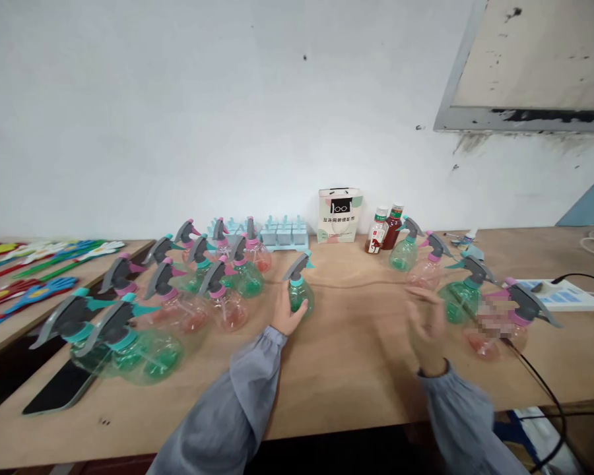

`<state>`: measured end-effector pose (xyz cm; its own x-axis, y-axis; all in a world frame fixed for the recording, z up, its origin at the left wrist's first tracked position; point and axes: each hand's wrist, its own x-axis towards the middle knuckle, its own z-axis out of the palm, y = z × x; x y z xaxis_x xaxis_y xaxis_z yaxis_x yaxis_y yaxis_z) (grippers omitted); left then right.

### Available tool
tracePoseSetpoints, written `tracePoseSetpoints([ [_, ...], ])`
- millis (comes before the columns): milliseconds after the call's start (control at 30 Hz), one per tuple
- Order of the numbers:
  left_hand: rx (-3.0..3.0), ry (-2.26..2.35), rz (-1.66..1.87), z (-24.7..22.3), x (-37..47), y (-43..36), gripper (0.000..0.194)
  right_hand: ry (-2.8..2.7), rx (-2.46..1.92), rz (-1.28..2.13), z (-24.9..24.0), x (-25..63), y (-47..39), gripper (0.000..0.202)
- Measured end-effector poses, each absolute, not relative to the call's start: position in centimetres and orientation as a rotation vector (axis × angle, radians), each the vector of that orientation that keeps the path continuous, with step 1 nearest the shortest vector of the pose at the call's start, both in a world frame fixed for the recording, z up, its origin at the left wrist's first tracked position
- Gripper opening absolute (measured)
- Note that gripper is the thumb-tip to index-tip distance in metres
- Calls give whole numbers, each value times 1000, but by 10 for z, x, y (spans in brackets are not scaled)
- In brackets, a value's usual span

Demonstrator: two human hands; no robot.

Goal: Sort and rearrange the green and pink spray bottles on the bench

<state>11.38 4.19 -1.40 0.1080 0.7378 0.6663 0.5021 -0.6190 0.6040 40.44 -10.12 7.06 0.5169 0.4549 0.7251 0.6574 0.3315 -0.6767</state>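
My left hand (290,311) is wrapped round a green spray bottle (301,295) with a grey and teal trigger head, upright at the middle of the wooden table. My right hand (428,323), blurred, is raised over the table with its fingers apart and nothing visible in them. Close by on its right stand a green spray bottle (458,302) and a pink spray bottle (485,343), with a pink one (426,270) and a green one (402,254) behind. Several more green and pink spray bottles (232,310) stand together left of my left hand.
Along the wall are light blue moulds (284,234), a paper bag (337,227) and two sauce bottles (377,232). A phone (59,388) lies front left, colourful hand-shaped items (42,290) far left. A power strip (559,295) and black cable (537,376) are right.
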Motion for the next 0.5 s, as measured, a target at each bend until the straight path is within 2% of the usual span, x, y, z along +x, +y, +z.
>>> tracePoseSetpoints([
  [67, 2187, 1222, 1475, -17, 125, 32, 76, -1378, -1253, 103, 67, 360, -77, 46],
  [133, 2217, 1241, 1438, -21, 134, 22, 76, -1502, -1186, 288, 64, 321, -54, 67],
  [233, 2257, 1298, 1427, -25, 145, 11, 72, -1512, -1129, 392, 62, 284, -29, 85],
  [500, 2371, 1296, 1546, 2, 122, 10, 73, -1424, -1082, 482, 62, 282, 0, 70],
])
